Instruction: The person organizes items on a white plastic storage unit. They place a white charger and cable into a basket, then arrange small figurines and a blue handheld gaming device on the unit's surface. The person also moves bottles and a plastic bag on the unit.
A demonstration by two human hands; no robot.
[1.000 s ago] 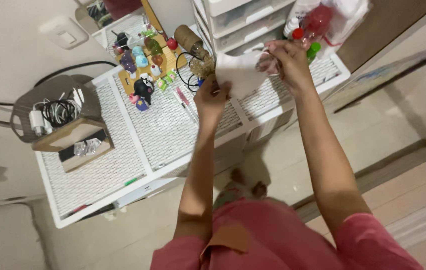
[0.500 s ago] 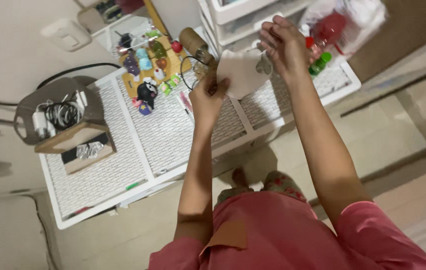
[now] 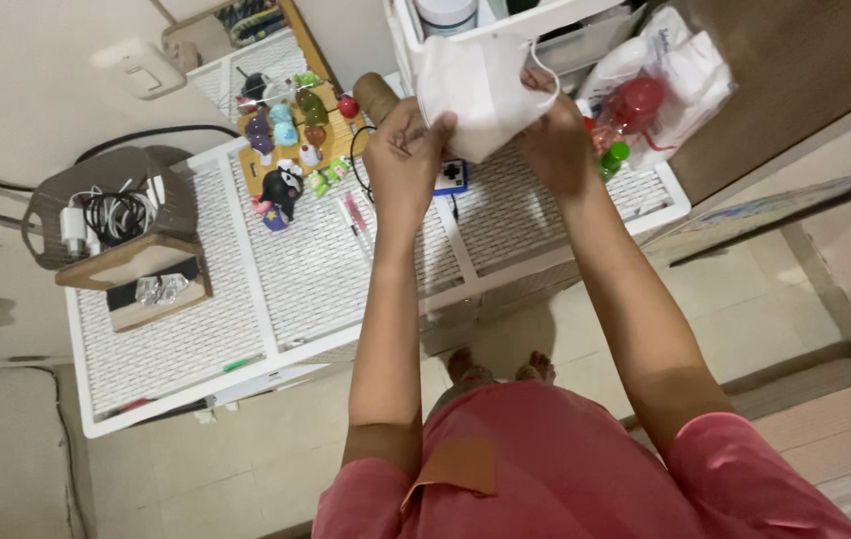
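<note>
A white face mask [image 3: 470, 92] with ear loops is held up between both hands above a white wicker table [image 3: 246, 299]. My left hand [image 3: 404, 150] pinches the mask's left edge. My right hand [image 3: 555, 145] grips its right edge, with a thin loop curving above the fingers. The mask hangs in front of a white drawer unit [image 3: 505, 25] at the back of the table.
Small colourful figurines on a wooden tray [image 3: 291, 135] stand at the back left of the table. A grey basket of cables [image 3: 111, 210] and a wooden box [image 3: 141, 274] sit at the left. A plastic bag with red items [image 3: 645, 95] lies at the right. A cardboard tube [image 3: 376, 95] lies beside the tray.
Both hands have risen and drawn closer to the camera with the mask, which is now spread wider between them.
</note>
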